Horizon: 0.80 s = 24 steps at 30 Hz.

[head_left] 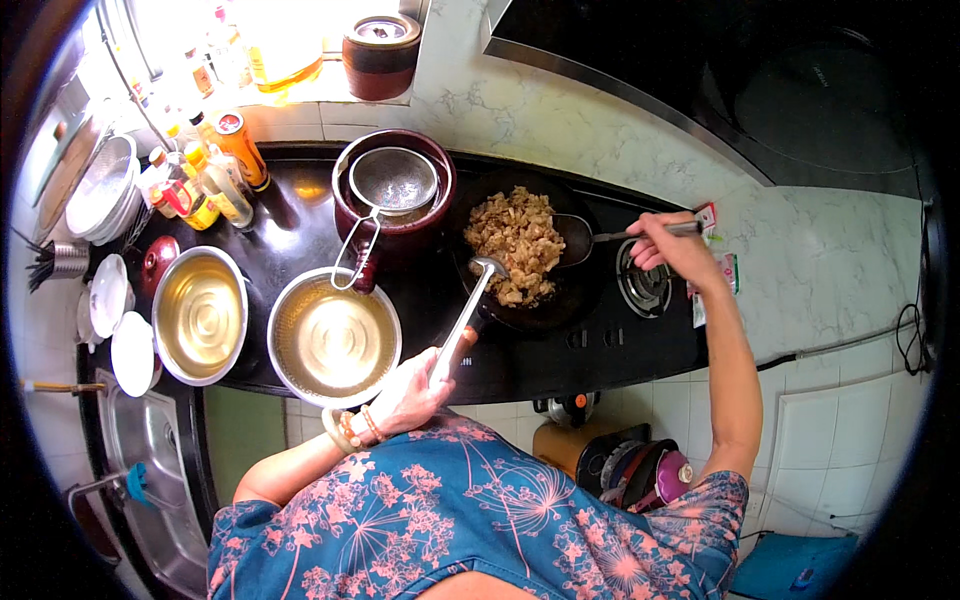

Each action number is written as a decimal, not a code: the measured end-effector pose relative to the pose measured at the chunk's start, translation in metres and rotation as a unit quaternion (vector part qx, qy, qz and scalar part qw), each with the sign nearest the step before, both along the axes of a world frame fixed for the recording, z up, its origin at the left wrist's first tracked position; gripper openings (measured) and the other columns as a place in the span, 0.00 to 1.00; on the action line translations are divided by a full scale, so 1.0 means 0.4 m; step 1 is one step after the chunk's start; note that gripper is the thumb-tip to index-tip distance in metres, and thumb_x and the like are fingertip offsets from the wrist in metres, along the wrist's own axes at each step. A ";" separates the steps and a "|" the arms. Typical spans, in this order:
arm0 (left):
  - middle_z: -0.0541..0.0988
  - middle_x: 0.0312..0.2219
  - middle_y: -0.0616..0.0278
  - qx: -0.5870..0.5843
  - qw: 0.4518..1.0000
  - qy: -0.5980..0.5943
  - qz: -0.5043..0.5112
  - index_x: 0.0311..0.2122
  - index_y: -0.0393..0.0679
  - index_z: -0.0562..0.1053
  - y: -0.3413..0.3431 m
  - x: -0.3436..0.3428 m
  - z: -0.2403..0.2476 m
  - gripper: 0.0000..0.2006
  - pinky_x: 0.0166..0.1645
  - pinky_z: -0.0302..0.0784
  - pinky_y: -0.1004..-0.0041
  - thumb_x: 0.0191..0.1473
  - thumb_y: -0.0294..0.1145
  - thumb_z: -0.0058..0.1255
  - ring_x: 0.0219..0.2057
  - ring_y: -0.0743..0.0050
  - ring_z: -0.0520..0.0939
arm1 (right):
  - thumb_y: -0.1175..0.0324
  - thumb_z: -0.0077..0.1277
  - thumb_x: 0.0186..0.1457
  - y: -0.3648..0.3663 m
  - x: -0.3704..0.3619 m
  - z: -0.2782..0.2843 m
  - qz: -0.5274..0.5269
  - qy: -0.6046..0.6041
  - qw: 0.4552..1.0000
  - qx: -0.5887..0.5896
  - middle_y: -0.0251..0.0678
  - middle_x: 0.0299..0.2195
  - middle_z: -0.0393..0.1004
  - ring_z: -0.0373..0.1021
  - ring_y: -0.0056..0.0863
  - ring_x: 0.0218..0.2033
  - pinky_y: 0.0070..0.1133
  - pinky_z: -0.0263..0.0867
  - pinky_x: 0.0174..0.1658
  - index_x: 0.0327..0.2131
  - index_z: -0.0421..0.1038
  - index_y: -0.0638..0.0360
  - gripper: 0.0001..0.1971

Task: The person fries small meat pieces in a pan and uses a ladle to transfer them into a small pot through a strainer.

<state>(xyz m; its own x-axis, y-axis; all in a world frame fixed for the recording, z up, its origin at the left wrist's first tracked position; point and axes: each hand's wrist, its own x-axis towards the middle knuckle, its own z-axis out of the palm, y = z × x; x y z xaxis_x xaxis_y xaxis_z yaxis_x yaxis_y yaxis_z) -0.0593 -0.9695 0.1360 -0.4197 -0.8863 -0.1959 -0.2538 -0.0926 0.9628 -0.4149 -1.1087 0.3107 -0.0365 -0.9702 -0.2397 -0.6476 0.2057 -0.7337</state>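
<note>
A dark wok (583, 288) on the stove holds a heap of browned, crumbly chopped food (515, 245). Closed round the handle of a metal wok spatula (612, 236), my right hand (675, 250) is right of the wok. The spatula's blade rests against the right side of the food. My left hand (408, 395), in front of the wok, grips a small silver ladle (463, 325) whose head is at the food's near left edge. The wok's handle lies close to my left fingers; whether they also hold it I cannot tell.
A strainer (393, 180) sits over a dark red pot (448, 165) left of the wok. Two metal basins (393, 318) (240, 330) of yellowish liquid stand further left. Bottles (228, 190) crowd the back left, above bowls and a sink (160, 450). A range hood (640, 100) overhangs the back right.
</note>
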 end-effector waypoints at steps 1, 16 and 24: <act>0.66 0.18 0.67 0.000 1.000 -0.005 -0.001 0.28 0.44 0.64 0.000 0.000 0.006 0.08 0.26 0.65 0.73 0.50 0.30 0.52 0.22 0.79 0.67 | 0.56 0.43 0.61 0.000 -0.006 0.020 0.004 0.007 1.000 -0.012 0.36 0.21 0.75 0.72 0.18 0.20 0.15 0.71 0.25 0.33 0.74 0.68 0.21; 0.63 0.21 0.73 0.011 0.999 0.034 0.016 0.29 0.46 0.62 0.007 -0.015 -0.008 0.07 0.25 0.60 0.82 0.50 0.25 0.49 0.22 0.87 0.63 | 0.63 0.45 0.56 -0.046 0.086 -0.029 0.327 0.107 0.930 -0.127 0.38 0.20 0.73 0.68 0.22 0.22 0.22 0.65 0.29 0.32 0.75 0.64 0.14; 0.63 0.20 0.73 0.022 1.000 0.012 -0.009 0.30 0.47 0.63 0.010 -0.016 0.004 0.07 0.24 0.60 0.81 0.51 0.26 0.50 0.22 0.86 0.63 | 0.61 0.45 0.59 -0.114 0.032 -0.014 0.137 0.074 0.984 -0.082 0.31 0.21 0.73 0.68 0.17 0.24 0.17 0.66 0.28 0.34 0.76 0.64 0.16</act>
<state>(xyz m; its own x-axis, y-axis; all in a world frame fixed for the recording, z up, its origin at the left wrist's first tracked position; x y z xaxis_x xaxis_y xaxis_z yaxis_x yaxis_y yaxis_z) -0.0656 -0.9654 0.1376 -0.4398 -0.8697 -0.2240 -0.2323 -0.1308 0.9638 -0.4020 -1.1542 0.3052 0.2089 -0.9738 -0.0904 -0.7644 -0.1049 -0.6361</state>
